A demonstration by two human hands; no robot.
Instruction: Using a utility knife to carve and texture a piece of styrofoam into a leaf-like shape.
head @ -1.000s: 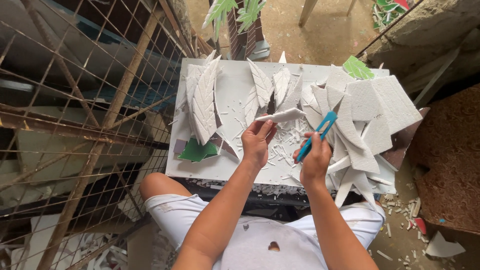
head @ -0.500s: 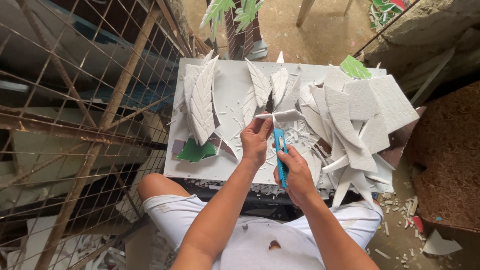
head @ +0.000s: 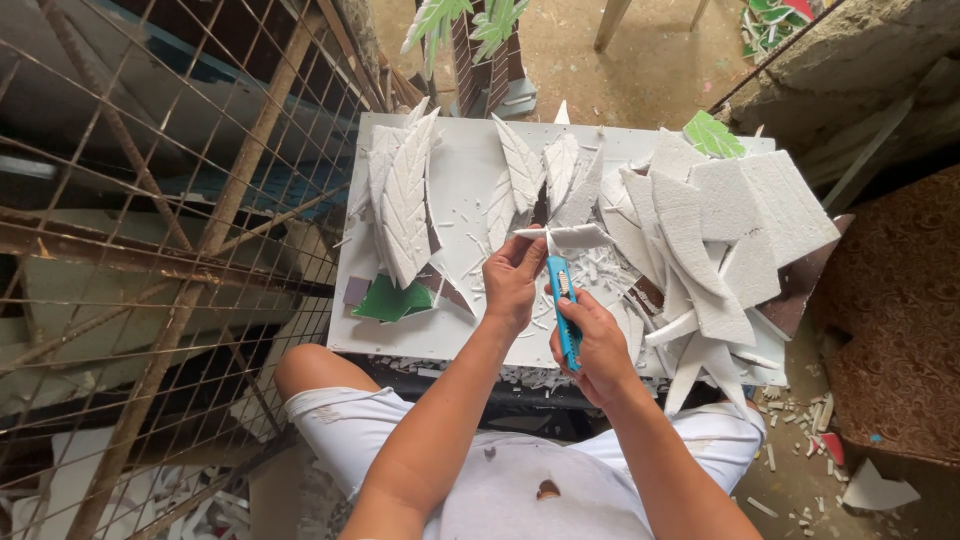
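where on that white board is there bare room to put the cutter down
Barest patch: white board between the stacked white foam leaves at its left and the narrower foam leaves in the middle, though lightly strewn with shavings. The right half is crowded with white foam offcuts.

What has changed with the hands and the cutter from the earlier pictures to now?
The right hand swung the blue utility knife from a rightward slant to point up at the white foam strip, and moved left toward the left hand. The left hand kept its pinch on the strip. The foam leaves on the board stayed put.
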